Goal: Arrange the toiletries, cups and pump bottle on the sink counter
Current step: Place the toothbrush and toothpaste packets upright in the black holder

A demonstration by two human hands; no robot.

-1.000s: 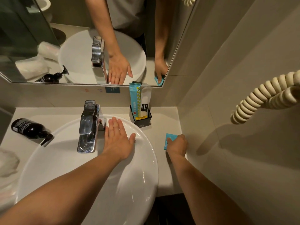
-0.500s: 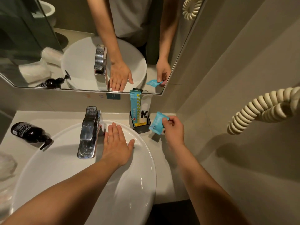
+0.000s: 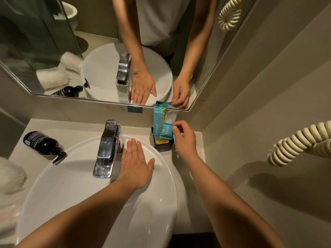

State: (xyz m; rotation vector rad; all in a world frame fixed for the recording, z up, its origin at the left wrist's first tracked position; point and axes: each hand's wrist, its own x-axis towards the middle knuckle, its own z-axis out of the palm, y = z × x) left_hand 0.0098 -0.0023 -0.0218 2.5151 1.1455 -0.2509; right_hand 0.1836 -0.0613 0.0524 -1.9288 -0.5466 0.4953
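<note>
Hands: right hand (image 3: 183,138) pinches blue sachet (image 3: 166,130) tilted over black holder (image 3: 163,146); left hand (image 3: 137,166) flat, open

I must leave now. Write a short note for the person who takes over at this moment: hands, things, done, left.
Right hand: grip shut on small blue sachet, held over the black holder.
Left hand: open, flat on the basin rim, holding nothing.
Holder: tall packets stand in it.
Pump bottle: lying on its side, left of the faucet.
Left: drop sachet in, stand bottle up.
</note>
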